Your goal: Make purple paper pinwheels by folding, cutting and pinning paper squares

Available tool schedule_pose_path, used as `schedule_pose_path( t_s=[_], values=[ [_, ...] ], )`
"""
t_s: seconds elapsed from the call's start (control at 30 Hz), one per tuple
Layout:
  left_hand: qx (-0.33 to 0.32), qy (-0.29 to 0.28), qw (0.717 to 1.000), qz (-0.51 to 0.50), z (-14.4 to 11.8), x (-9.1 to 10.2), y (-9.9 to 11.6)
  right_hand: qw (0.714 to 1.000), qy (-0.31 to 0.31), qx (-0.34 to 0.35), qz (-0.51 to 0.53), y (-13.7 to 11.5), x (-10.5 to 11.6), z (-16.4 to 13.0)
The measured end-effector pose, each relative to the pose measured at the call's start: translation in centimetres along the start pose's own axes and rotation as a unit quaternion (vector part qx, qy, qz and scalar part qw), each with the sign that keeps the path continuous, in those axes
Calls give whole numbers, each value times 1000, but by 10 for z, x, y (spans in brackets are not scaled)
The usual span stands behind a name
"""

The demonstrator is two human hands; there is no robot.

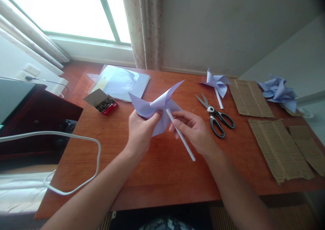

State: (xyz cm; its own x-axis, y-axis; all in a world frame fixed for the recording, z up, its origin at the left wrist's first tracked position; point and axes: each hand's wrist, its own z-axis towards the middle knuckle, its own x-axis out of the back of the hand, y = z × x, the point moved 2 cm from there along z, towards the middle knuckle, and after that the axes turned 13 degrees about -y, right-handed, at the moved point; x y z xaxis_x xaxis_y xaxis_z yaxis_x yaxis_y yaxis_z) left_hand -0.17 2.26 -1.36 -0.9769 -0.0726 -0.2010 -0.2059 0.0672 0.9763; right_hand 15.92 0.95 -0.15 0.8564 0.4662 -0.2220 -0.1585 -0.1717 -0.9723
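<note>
Above the middle of the table, my left hand (pixel 143 125) is closed on a lavender paper pinwheel (pixel 160 103), its thumb pressing near the centre. My right hand (pixel 191 130) grips a white rolled paper stick (pixel 181 137) between thumb and fingers. The stick's upper end lies at the pinwheel's middle, and its lower end slants down to the right. Whether the two are fastened together cannot be seen. To the right of my right hand lie scissors (pixel 215 115) with black and white handles, blades apart.
A finished-looking pinwheel on a stick (pixel 218 82) lies behind the scissors. Cardboard pieces (pixel 279 150) and more lavender pinwheels (pixel 279 91) are at right. An opened red box of small metal pieces (pixel 108 106) and a stack of sheets (pixel 122 82) sit at left. A white cable (pixel 99 155) loops over the table's left edge.
</note>
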Motion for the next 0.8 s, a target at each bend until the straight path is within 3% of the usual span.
schedule_pose_path(
  t_s=[0.2, 0.33, 0.53, 0.8],
  values=[
    [8, -7, 1000, 1, -3, -2, -1, 990, 40, 41, -132, 1, -3, 0],
    [3, -13, 1000, 1, -3, -2, 0, 969, 14, 83, -231, -1, -7, -3],
    [7, -6, 1000, 6, -1, -1, 2, 961, -22, 122, -245, -4, -12, -9],
    [12, -9, 1000, 21, -2, 0, -1, 931, 22, 169, -324, -13, -14, -8]
  ],
)
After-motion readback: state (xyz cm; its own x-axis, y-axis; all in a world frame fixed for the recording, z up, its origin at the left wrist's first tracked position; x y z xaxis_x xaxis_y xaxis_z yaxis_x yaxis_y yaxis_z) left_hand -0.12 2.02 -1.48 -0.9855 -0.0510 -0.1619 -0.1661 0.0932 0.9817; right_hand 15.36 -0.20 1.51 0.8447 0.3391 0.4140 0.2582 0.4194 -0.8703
